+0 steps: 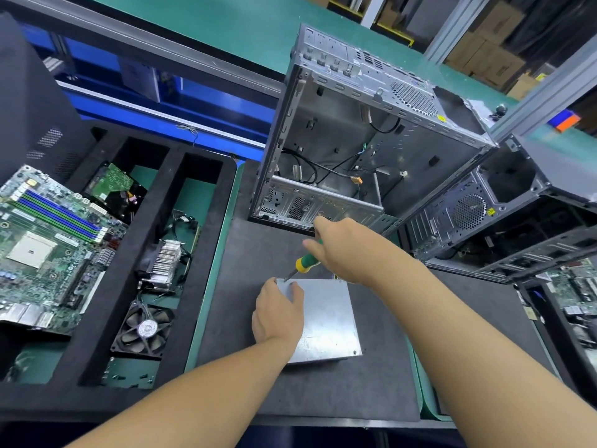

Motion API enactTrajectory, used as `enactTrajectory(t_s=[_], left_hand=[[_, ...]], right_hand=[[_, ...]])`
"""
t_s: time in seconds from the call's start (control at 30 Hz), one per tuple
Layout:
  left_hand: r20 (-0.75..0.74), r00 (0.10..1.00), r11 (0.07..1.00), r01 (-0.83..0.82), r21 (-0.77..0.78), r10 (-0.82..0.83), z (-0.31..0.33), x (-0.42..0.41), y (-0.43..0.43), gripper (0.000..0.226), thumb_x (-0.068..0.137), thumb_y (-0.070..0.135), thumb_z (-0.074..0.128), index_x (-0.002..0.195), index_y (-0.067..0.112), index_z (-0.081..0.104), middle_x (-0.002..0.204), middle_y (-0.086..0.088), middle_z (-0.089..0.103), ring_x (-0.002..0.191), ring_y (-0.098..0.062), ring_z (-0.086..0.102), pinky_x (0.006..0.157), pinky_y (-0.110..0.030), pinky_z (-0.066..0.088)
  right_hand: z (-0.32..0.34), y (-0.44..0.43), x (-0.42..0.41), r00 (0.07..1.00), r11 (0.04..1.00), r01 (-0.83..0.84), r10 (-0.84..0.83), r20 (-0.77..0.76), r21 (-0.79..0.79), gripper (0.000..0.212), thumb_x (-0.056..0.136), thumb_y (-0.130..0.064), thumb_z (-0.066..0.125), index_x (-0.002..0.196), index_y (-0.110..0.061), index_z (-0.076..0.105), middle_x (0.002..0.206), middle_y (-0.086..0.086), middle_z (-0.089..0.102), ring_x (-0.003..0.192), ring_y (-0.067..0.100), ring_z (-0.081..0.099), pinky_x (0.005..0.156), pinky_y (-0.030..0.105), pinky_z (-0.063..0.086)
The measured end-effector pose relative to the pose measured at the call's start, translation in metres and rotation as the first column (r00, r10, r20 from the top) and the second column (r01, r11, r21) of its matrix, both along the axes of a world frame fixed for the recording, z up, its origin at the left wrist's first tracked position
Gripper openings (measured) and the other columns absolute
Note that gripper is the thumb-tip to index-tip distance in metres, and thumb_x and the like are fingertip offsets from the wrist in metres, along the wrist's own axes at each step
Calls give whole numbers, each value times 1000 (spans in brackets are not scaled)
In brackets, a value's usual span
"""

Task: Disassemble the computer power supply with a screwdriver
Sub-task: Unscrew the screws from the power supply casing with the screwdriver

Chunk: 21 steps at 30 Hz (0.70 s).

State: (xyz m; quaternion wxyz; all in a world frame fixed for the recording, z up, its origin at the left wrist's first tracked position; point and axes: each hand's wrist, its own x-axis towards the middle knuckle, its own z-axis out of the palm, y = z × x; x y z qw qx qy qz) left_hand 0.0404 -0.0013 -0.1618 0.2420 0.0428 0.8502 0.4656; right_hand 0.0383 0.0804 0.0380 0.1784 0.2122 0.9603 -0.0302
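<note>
Judging the grey sheet-metal power supply box (326, 321): probably rigid, fairly heavy, with a smooth lid that could skid on the dark-matted desk (355, 389). Best held by pressing down on the lid or clamping the side walls. It sits lower centre of frame. Left hand (277, 315) lies flat on its upper-left corner, pressing. Right hand (342, 250) grasps the green-and-yellow screwdriver (303, 263), forearm reaching across, tip angled down-left at that corner.

Electronics teardown workshop on a factory line.
A green conveyor belt (226, 24) crosses the top, cardboard boxes (484, 53) are stacked at upper right, a black foam tray (219, 202) at left holds sorted parts, and stripped computer cases (339, 124) stand on the counter (245, 253).
</note>
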Motion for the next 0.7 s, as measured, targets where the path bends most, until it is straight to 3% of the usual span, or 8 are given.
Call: enactTrajectory(t_s=[0.1,0.17,0.27,0.37,0.43,0.53,0.6,0.7], left_hand=[[-7,1000,1000,6,-18,-6,1,0,1,39,95,50,44,120,21,53,112,2,62,103,-24,59,84,-42,51],[-16,1000,1000,14,-23,-14,1,1,0,39,95,50,43,120,21,52,113,2,61,102,-23,59,84,-42,51],[-33,999,1000,12,-27,-13,1,1,0,40,95,50,43,123,22,52,114,3,61,102,-23,59,85,-42,51],[-42,999,999,9,-36,-11,1,2,0,43,95,51,42,125,21,51,114,3,61,101,-22,60,85,-42,51],[-42,999,999,7,-43,-9,1,2,0,43,95,52,41,124,22,52,112,4,62,98,-21,60,84,-42,52],[-40,999,999,2,-45,-4,1,2,1,40,95,51,43,121,23,52,111,4,62,98,-22,60,81,-40,51],[-43,999,999,3,-48,-5,1,2,1,39,94,51,43,119,23,52,110,5,61,96,-22,60,79,-39,51],[-54,998,998,10,-67,-14,1,2,2,40,95,52,42,119,22,52,109,5,61,95,-22,60,78,-39,51]], right_hand=[[7,-3,1,992,986,-126,127,6,-108,14,98,-27,52,96,-19,41,94,3,50,84,28,51,71,40,44],[10,-5,0,987,976,-143,152,44,-165,12,96,-22,56,101,-23,45,105,0,45,92,24,48,79,41,44],[13,-5,-4,998,982,-41,50,46,-185,13,98,-30,51,105,-22,44,107,2,45,88,25,49,74,40,43],[10,-5,-6,998,994,62,-62,1,-91,38,101,-52,35,98,-14,36,81,7,53,69,27,52,61,39,38],[8,-6,-7,1000,1000,-3,4,-13,6,36,103,-49,31,94,-14,34,72,5,50,64,26,48,57,39,34],[12,-4,-8,998,980,-55,50,-34,-189,13,99,-25,47,103,-17,38,97,6,50,79,28,50,66,39,39],[16,-1,-7,999,945,-49,53,4,-322,24,91,-17,56,106,-22,38,105,3,44,85,25,47,68,36,37],[15,0,-4,999,971,-2,12,43,-239,32,93,-42,56,105,-22,34,93,1,48,75,23,48,61,36,37]])
